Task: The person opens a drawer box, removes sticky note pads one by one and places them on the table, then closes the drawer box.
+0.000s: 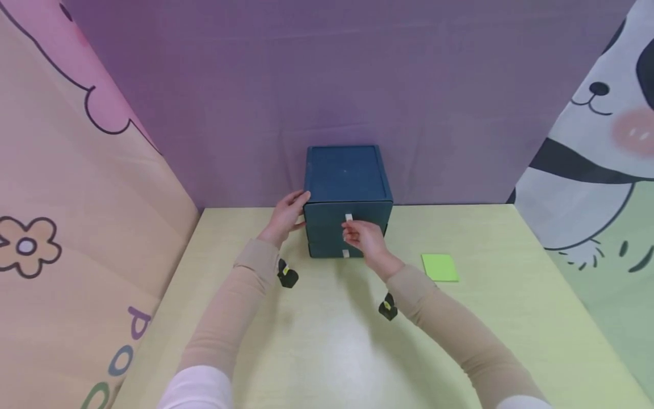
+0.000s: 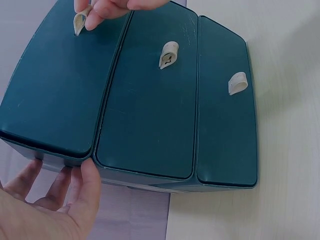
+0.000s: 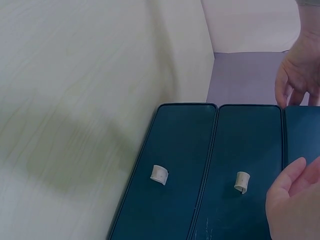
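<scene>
A dark teal box (image 1: 344, 173) with three drawers stands against the back wall. Looped pale tabs are on the drawer fronts; the middle (image 2: 169, 54) and bottom (image 2: 238, 83) ones show in the left wrist view. My right hand (image 1: 369, 238) (image 2: 122, 4) (image 3: 297, 202) pinches the top drawer's tab (image 2: 80, 21) between thumb and finger. With fairly straight fingers, my left hand (image 1: 286, 217) (image 2: 55, 210) (image 3: 301, 67) rests against the box's left side, near its upper front edge. The drawers look closed or nearly so. In the right wrist view the top tab is hidden.
A bright green square (image 1: 440, 267) lies on the pale table (image 1: 327, 352) to the right of the box. Two small black objects, one (image 1: 288, 274) near the left sleeve and one (image 1: 388, 307) by the right sleeve, are in front. Patterned cloths hang at both sides.
</scene>
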Tool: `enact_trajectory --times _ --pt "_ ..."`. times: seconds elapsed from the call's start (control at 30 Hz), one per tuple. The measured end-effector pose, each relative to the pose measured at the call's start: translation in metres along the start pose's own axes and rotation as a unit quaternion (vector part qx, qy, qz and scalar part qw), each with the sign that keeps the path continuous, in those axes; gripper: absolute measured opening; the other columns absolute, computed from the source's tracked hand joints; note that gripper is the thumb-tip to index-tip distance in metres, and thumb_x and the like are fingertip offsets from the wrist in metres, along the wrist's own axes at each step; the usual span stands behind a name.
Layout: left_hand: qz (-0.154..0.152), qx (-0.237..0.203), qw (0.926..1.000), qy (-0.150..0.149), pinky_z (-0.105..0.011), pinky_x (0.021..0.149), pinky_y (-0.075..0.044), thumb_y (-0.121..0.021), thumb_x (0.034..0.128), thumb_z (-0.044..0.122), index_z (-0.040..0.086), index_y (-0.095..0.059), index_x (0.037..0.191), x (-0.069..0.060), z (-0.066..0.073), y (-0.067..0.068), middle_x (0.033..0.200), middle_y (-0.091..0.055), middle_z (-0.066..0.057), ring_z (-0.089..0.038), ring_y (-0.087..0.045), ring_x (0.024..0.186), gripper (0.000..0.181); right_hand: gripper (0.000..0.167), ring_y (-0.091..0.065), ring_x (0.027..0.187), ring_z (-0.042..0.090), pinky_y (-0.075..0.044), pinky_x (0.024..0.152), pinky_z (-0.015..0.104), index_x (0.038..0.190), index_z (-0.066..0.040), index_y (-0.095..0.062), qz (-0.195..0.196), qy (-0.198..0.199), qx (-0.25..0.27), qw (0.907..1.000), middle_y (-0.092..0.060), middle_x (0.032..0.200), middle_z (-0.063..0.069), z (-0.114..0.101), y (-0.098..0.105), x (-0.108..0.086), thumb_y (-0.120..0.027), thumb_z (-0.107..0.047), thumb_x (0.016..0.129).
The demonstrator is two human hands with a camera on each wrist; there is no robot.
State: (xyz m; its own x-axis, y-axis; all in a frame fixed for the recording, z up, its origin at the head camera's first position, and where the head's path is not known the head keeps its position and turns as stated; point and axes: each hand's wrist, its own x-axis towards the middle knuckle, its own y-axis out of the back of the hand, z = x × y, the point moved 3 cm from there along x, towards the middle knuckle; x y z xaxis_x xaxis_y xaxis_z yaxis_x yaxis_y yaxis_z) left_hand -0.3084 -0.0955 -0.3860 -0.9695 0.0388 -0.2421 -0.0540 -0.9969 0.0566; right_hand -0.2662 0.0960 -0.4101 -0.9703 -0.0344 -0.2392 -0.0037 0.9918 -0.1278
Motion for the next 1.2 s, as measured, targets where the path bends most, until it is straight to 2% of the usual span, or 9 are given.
enact_trajectory --times 0.7,0.8,1.07,1.13,1.2 --pt "0.001 -0.003 1.0 0.004 -0.046 0.1 -0.044 -0.051 0.0956 0.045 0.021 -0.035 0.147 -0.007 0.003 -0.001 0.15 -0.036 -0.005 -0.031 -0.038 0.134 0.058 0.027 -0.056 0.061 0.008 -0.052 0.071 0.025 0.107 0.01 -0.061 0.003 -0.002 0.026 0.9997 -0.06 0.071 -0.001 -0.005 -0.002 0.0 -0.048 -0.012 0.098" --pt "-0.005 -0.008 0.9999 0.009 -0.046 0.101 -0.043 -0.051 0.0961 0.043 0.021 -0.035 0.147 -0.01 0.007 -0.001 0.151 -0.034 -0.006 -0.031 -0.036 0.135 0.058 0.026 -0.056 0.061 0.008 -0.052 0.07 0.024 0.106 0.01 -0.061 0.003 -0.002 0.029 0.9996 -0.06 0.071 -0.001 -0.005 -0.002 0.001 -0.048 -0.012 0.098" --pt "-0.013 0.002 0.9998 0.014 -0.047 0.103 -0.041 -0.047 0.0992 0.037 0.015 -0.031 0.149 -0.031 0.023 -0.004 0.152 -0.031 -0.009 -0.034 -0.034 0.137 0.056 0.03 -0.055 0.061 0.006 -0.052 0.068 0.021 0.111 0.013 -0.058 -0.008 -0.01 0.027 0.9995 -0.059 0.07 -0.004 -0.003 -0.002 0.002 -0.047 -0.012 0.098" --pt "-0.011 0.001 0.9998 0.015 -0.046 0.103 -0.042 -0.047 0.099 0.038 0.016 -0.032 0.149 -0.032 0.024 -0.004 0.152 -0.031 -0.009 -0.033 -0.034 0.137 0.056 0.031 -0.055 0.061 0.005 -0.051 0.067 0.019 0.113 0.013 -0.057 -0.012 -0.012 0.024 0.9996 -0.059 0.07 -0.004 -0.003 -0.002 0.002 -0.047 -0.012 0.098" --pt "-0.009 -0.002 0.9999 0.012 -0.046 0.103 -0.042 -0.048 0.0986 0.039 0.016 -0.032 0.148 -0.028 0.021 -0.003 0.152 -0.032 -0.009 -0.033 -0.034 0.137 0.057 0.032 -0.055 0.062 0.005 -0.052 0.073 0.022 0.114 0.012 -0.057 -0.016 -0.017 0.012 0.9996 -0.059 0.07 -0.005 -0.002 -0.002 0.001 -0.047 -0.014 0.099"
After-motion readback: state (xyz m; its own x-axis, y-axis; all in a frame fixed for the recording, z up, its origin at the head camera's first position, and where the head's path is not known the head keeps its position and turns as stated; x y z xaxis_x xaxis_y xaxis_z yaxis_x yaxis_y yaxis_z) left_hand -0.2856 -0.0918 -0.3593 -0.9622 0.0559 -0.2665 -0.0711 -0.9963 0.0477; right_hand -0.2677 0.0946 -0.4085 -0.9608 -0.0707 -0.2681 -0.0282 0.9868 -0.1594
